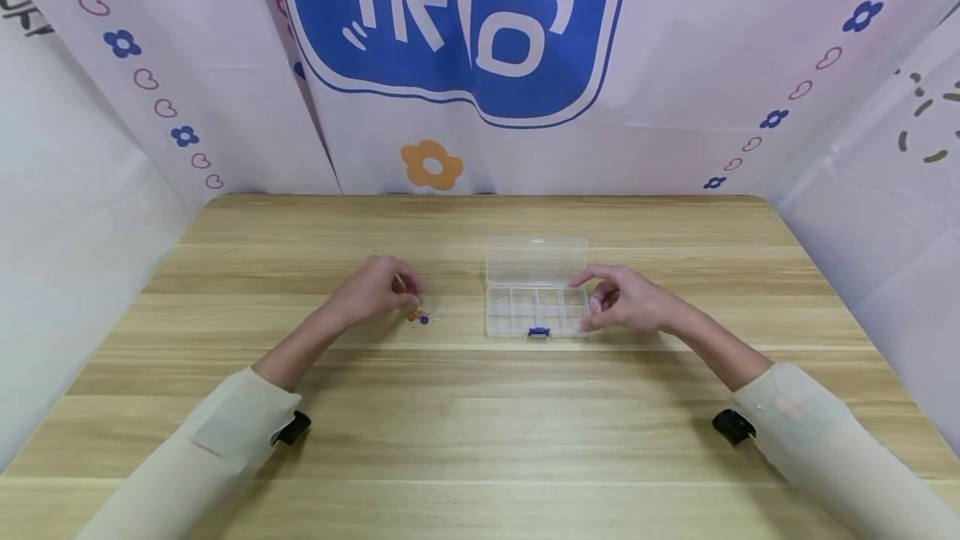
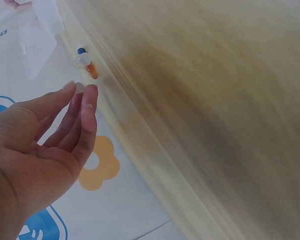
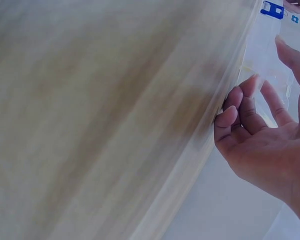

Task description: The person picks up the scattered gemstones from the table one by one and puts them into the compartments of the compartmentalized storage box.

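Cream sleeves (image 1: 832,432) come in from both lower corners, each with a black device (image 1: 292,428) at the cuff, over a wood-grain table (image 1: 480,423). Left of centre, the left hand (image 1: 378,286) pinches a small whitish disc (image 2: 80,88) between thumb and fingertips, just above a little cluster of pieces on the tabletop: an orange elongated bead (image 2: 92,70), a blue bead (image 2: 81,51) and a clear piece (image 2: 85,59). In the left wrist view the orange bead's long axis slants, one end towards the fingertips; the pieces are too small to tell their shapes surely.

To the right of the cluster sits a clear plastic compartment box (image 1: 523,311), its long axis running left to right across the table. Its lid (image 1: 536,261) stands open along the far long side, and the blue latch (image 1: 538,332) faces the person. The right hand (image 1: 633,298) holds the box's right end, thumb at the near corner, forefinger at the far one, the other fingers curled. Behind hangs a white printed cloth (image 1: 675,107).
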Demonstrator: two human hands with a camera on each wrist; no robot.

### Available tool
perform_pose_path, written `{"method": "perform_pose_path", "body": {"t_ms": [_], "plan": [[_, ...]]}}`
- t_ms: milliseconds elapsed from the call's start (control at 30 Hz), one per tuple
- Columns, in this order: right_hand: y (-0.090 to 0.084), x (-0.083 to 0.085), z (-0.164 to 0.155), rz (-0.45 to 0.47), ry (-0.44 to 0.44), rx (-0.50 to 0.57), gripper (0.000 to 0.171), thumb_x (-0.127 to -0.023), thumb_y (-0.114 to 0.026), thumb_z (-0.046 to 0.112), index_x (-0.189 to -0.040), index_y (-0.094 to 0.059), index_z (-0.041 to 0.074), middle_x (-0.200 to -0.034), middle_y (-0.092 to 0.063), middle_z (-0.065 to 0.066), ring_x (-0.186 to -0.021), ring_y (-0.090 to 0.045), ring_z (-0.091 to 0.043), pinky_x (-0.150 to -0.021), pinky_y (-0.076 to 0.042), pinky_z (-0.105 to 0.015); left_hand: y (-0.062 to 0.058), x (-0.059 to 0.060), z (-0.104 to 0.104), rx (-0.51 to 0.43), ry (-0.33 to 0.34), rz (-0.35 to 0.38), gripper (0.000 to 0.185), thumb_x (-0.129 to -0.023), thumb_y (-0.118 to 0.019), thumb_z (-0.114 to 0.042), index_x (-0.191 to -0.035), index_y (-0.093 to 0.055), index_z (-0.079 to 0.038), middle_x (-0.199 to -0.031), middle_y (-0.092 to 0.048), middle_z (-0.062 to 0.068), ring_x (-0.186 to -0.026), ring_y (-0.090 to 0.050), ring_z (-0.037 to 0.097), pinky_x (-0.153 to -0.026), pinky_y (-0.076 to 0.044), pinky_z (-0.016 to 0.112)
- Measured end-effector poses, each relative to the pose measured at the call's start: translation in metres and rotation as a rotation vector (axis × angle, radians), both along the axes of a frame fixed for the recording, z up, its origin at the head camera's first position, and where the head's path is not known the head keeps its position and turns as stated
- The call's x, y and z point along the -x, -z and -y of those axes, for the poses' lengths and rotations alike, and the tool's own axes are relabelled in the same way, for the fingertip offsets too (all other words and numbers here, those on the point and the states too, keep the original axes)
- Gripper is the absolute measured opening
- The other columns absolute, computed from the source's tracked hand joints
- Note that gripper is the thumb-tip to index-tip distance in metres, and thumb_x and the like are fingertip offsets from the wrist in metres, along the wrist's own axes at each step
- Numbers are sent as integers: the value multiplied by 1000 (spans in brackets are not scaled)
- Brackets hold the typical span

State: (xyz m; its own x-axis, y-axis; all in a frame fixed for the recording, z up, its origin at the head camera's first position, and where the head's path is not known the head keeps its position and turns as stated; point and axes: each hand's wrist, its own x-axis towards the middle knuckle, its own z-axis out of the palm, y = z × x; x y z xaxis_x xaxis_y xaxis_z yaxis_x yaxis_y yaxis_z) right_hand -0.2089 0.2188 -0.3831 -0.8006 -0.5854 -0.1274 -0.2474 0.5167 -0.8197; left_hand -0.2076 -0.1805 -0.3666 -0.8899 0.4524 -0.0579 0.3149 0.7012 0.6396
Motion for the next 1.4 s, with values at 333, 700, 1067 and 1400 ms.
{"method": "perform_pose_path", "body": {"t_ms": [333, 700, 1067, 1400], "plan": [[0, 0, 0, 9, -8, 11, 59, -84, -84, 3, -134, -56, -9, -77, -60, -5, -72, -54, -16, -67, -47, -24, -2, 0, -4, -45, 16, -24, 8, -91, -74, 6, -99, -75, 7, -92, -75, 14, -82, -71, 22, -67, -57, 30], [-1, 2, 0, 2, -4, 9, 58, -84, -84, 1, -134, -57, -9, -76, -60, -5, -72, -54, -16, -68, -48, -23, -1, 1, -11, -178, 64, -10, 8, -92, -73, 7, -99, -75, 9, -95, -75, 18, -85, -74, 24, -71, -57, 24], [0, 1, -1, 3, -1, 6, 58, -84, -84, 2, -133, -57, -8, -76, -60, -5, -72, -54, -16, -67, -47, -23, -4, 0, -19, -251, 89, 23, 13, -94, -72, 5, -105, -75, 11, -102, -76, 21, -92, -75, 30, -78, -60, 28], [2, 2, -1, -4, -4, 9, 58, -84, -85, 3, -133, -57, -8, -76, -60, -5, -73, -54, -17, -68, -47, -24, -6, 0, -30, -304, 91, 62, 13, -96, -70, 4, -105, -73, 11, -95, -76, 16, -91, -74, 35, -79, -62, 35]]}}
